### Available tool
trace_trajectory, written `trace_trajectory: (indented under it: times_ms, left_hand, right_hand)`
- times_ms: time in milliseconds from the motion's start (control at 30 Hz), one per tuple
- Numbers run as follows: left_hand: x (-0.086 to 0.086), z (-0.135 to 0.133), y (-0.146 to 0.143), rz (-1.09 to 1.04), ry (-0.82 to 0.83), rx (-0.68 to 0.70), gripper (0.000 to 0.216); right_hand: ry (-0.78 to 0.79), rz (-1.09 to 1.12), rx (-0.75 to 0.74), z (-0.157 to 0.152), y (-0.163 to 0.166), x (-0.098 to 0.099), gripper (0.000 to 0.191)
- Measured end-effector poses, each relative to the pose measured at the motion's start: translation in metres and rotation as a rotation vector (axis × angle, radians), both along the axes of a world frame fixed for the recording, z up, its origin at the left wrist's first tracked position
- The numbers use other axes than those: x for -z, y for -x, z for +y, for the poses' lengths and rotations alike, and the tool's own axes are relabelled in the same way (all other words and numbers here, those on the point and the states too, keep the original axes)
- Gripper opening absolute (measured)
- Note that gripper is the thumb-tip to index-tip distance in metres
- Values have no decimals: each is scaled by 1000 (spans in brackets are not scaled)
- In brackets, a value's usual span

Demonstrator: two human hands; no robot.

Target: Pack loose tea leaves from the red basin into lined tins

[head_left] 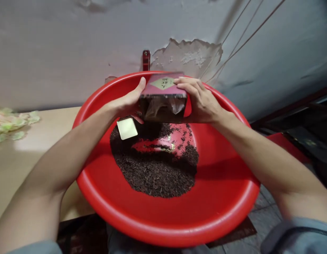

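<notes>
A big red plastic basin [221, 208] fills the middle of the view, with a heap of dark loose tea leaves [155, 173] on its bottom. Over its far side I hold a small maroon box [163, 90] tipped on its side, its open mouth facing me and a clear plastic liner showing inside. My left hand [127, 102] grips the box's left side, thumb on top. My right hand [201, 100] grips its right side, fingers over the top. A small pale square flap or lid [127, 128] hangs just below my left hand.
A beige table [33, 141] lies at the left with a pile of pale green and pink pieces [10, 121] on it. A grey wall with peeling paint [189, 54] stands behind the basin, with a red clip [146, 59] and thin cords on it.
</notes>
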State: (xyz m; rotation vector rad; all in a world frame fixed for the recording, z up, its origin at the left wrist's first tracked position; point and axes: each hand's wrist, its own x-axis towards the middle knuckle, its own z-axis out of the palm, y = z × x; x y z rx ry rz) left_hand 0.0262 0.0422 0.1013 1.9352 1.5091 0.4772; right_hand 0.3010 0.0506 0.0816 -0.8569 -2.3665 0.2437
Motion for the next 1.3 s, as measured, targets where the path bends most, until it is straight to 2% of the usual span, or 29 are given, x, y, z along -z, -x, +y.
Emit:
trace_trajectory:
  times_ms: [67,133,200,233,333,400,467,533,633,700,767,833,933,1000,1067,1167,1233,1300]
  left_hand:
    - [-3,0,3,100,-130,-159,50]
    - [-9,-6,5,134,-395,-226,31]
    - [-17,-16,2,179,-617,-163,21]
    - [-20,-23,-1,225,-650,-86,17]
    - [-20,-41,-18,430,-466,257,17]
    - [-11,-48,-29,585,-308,451,14]
    - [5,-50,-36,720,-203,531,15]
    - [21,-49,-40,801,-136,552,17]
    - [37,-49,-43,769,-71,561,15]
    - [36,-50,-44,718,-40,548,14]
    - [27,-51,-45,702,-25,538,12]
    - [11,-51,-43,699,-50,512,20]
    - [-12,-47,-35,624,-102,437,38]
    - [-20,-43,-29,548,-102,424,36]
    - [-19,-41,-27,494,-95,488,25]
    - [-2,-44,-29,533,-74,648,13]
    - [13,-49,-34,627,-65,662,16]
    - [25,-53,-38,630,-77,622,17]
  right_hand:
    - [117,55,-57,2,0,5,103]
    - [332,72,-118,6,1,15,99]
    - [540,32,-162,8,5,27,89]
    - [618,-6,-173,9,8,33,86]
    - [750,-145,-179,8,17,51,85]
    - [786,-210,-191,6,22,60,86]
    - [797,-247,-218,4,23,66,86]
    - [796,-286,-251,4,21,66,87]
    - [805,-348,-262,2,15,57,102]
    - [777,-341,-231,-1,12,45,116]
    - [669,-294,-219,-6,11,33,115]
    - [502,-240,-242,-12,13,23,98]
    - [272,-171,-272,-17,19,15,60]
    - [146,-158,-282,-18,23,16,40]
    - [33,-186,-290,-19,25,19,30]
    - [-71,-286,-280,-21,28,25,25]
    - [-83,-363,-265,-24,31,26,23]
    - [-73,-431,-258,-28,33,26,23]
